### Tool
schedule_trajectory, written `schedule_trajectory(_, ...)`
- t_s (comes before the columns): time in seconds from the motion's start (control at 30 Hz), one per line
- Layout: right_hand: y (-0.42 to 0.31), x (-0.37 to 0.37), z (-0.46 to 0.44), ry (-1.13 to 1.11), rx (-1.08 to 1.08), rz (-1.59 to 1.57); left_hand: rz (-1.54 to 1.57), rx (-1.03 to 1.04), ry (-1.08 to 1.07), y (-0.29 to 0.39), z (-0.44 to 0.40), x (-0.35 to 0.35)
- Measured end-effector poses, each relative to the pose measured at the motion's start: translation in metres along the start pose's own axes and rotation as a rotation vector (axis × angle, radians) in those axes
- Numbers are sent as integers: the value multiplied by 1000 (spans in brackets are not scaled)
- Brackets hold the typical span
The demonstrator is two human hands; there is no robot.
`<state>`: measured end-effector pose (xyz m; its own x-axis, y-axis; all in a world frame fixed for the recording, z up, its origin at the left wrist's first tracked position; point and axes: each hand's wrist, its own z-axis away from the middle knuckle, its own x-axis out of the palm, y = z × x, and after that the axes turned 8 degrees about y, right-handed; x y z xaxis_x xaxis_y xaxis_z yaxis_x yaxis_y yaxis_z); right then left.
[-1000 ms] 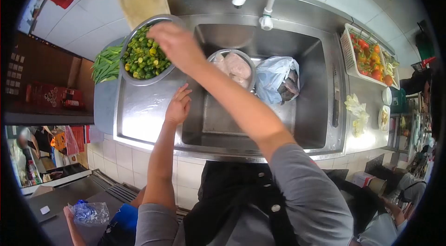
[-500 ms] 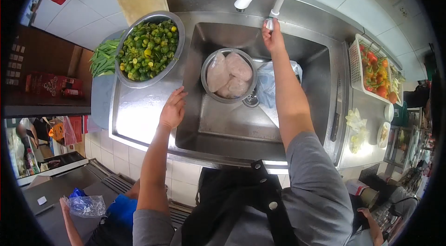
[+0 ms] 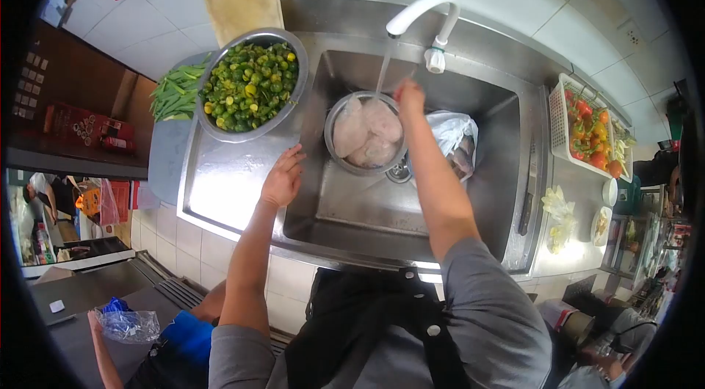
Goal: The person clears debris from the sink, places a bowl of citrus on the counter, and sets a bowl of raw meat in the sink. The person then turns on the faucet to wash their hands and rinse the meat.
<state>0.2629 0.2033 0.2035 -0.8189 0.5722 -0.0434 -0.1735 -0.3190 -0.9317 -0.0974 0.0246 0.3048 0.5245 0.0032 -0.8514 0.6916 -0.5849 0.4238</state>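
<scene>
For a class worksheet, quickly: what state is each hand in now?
Left hand: open, holding nothing visible, by the sink.
Right hand: blurred near the running water; open or closed cannot be told.

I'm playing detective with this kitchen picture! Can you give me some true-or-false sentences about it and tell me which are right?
1. Water is running from the white faucet. True.
2. The bowl of green fruit sits inside the sink basin. False: the bowl of green fruit stands to the left of the basin.
3. The smaller metal bowl holds pale pieces. True.
4. The left hand is under the water. False: the left hand is by the basin's left edge, away from the water.
5. The white basket is to the right of the basin. True.
</scene>
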Motion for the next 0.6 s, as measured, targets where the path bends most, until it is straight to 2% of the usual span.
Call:
schedule_trajectory(0.07,-22,27,37,-125,454,-765,19,23,17,2,1,0)
schedule_trajectory(0.1,-29,38,36,-131,445,-773,13,32,23,2,3,1)
schedule_trajectory(0.17,-47,61,24,18,697,-1019,-3,24,17,0,4,2)
schedule_trajectory(0.27,-72,68,7,-51,776,-1056,15,9,33,-2,7,4)
schedule_trajectory(0.33,-88,85,-7,-54,743,-1044,12,25,51,-3,6,4)
schedule_trajectory(0.57,-171,75,34,52,405,-898,-134,52,54,-1,-16,18)
schedule_trajectory(0.6,-175,74,38,56,384,-876,64,-140,178,8,-43,32)
